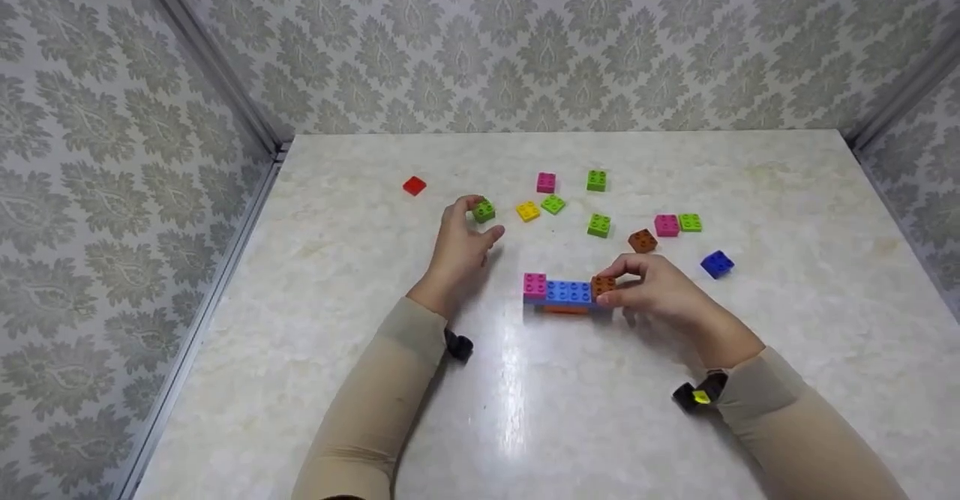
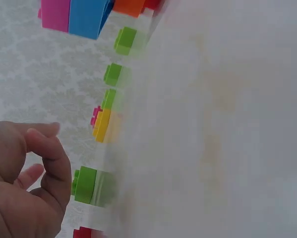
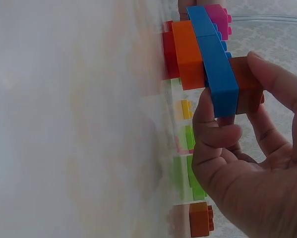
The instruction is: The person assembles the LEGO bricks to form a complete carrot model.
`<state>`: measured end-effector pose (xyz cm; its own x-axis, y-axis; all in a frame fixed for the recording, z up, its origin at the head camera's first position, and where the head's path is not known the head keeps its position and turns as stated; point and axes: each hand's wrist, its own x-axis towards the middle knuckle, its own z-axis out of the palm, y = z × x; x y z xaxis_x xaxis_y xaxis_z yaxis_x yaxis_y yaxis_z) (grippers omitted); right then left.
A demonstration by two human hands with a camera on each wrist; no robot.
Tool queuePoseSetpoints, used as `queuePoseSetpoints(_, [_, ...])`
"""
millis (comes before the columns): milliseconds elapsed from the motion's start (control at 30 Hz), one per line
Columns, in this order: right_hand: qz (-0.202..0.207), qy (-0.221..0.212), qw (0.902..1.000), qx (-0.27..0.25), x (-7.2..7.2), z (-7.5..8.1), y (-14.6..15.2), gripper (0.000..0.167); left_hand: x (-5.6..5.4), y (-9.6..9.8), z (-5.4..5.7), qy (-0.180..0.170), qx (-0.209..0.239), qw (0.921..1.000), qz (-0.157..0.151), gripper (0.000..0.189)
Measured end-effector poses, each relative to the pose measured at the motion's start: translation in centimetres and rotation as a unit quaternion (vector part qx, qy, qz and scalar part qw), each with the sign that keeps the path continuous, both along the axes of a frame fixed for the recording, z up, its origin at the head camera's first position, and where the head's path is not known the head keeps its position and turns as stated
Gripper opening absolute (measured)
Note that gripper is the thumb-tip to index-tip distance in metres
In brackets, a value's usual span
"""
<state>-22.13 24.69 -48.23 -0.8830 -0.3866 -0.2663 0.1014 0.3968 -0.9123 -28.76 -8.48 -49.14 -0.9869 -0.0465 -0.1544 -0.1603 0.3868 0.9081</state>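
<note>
My right hand (image 1: 664,290) grips the brown brick (image 1: 603,287) at the right end of a built piece. In the right wrist view, one fingertip lies on this brown brick (image 3: 245,85) while other fingers curl under the end of the blue bricks (image 3: 215,62). A pink brick (image 1: 535,285) sits on the opposite end. Below the blue layer are an orange brick (image 3: 188,54) and a red one (image 3: 168,55). My left hand (image 1: 463,245) reaches beside a loose green brick (image 1: 484,211), thumb spread away from it. Whether a finger touches that brick, I cannot tell.
Loose bricks lie farther back: red (image 1: 414,185), yellow (image 1: 528,211), pink (image 1: 546,182), several green ones such as this one (image 1: 598,225), and brown (image 1: 643,241). A blue brick (image 1: 718,264) lies right of my right hand. Patterned walls (image 1: 510,50) border the table.
</note>
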Motion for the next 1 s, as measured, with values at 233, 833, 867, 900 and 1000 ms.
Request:
queuePoseSetpoints(233, [-0.006, -0.003, 1.0, 0.001, 0.0, -0.1, 0.0, 0.035, -2.5, 0.5, 0.2, -0.002, -0.071, 0.9974, 0.014, 0.076])
queuePoseSetpoints(833, [0.001, 0.002, 0.9996, 0.027, -0.1, 0.1, -0.1, 0.034, -3.8, 0.7, 1.3, -0.059, -0.151, 0.9857, 0.046, 0.038])
queuePoseSetpoints(867, [0.001, 0.003, 0.9996, 0.029, -0.1, 0.1, -0.1, 0.034, -3.8, 0.7, 1.3, -0.054, -0.145, 0.9868, 0.046, 0.037])
queuePoseSetpoints(900, [-0.001, 0.003, 0.9995, 0.031, -0.1, 0.2, -0.1, 0.034, -3.7, 0.6, 1.3, -0.048, -0.14, 0.988, 0.045, 0.036])
queuePoseSetpoints(1000, [-0.003, 0.004, 0.9994, 0.034, -0.1, 0.3, -0.1, 0.033, -3.6, 0.5, 1.3, -0.026, -0.116, 0.9924, 0.035, 0.037])
